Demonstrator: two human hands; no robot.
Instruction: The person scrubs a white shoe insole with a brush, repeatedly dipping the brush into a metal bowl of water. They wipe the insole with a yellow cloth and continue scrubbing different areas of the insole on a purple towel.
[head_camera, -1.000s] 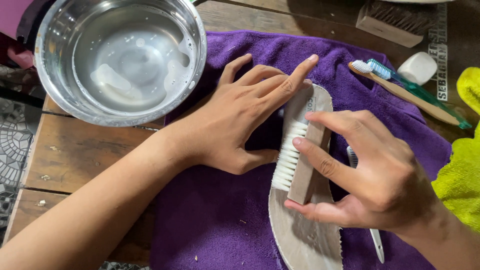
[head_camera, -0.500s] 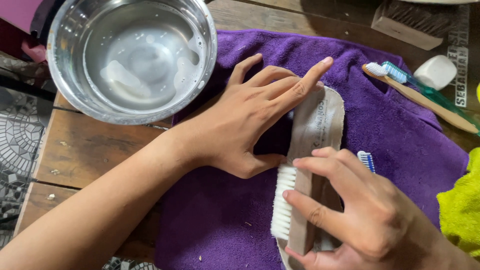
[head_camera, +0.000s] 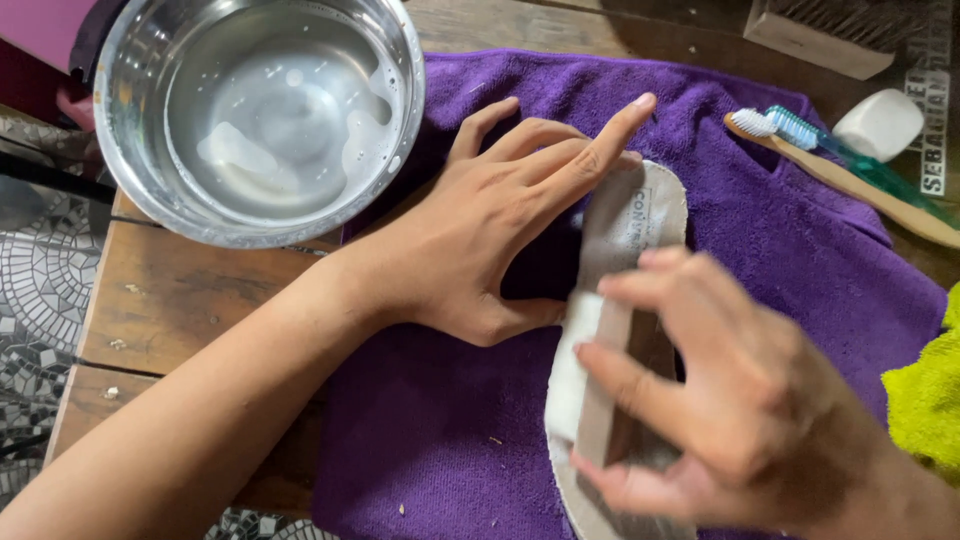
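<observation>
A grey-white shoe insole (head_camera: 640, 215) lies lengthwise on a purple towel (head_camera: 450, 440). My left hand (head_camera: 500, 230) presses flat on the insole's far end, fingers spread, index finger pointing along its edge. My right hand (head_camera: 720, 400), blurred by motion, grips a wooden scrub brush (head_camera: 585, 385) with white bristles. The brush rests on the middle of the insole, bristles facing left.
A steel bowl (head_camera: 150, 210) with soapy water stands at the upper left on a wooden slatted table (head_camera: 190, 300). Two toothbrushes (head_camera: 830, 160), a white cap (head_camera: 880, 122) and another wooden brush (head_camera: 830, 35) lie at the upper right. A yellow-green cloth (head_camera: 925, 400) is at the right edge.
My right hand has dragged the brush down the insole toward me and then back up toward its middle. My left hand has kept its hold on the far end.
</observation>
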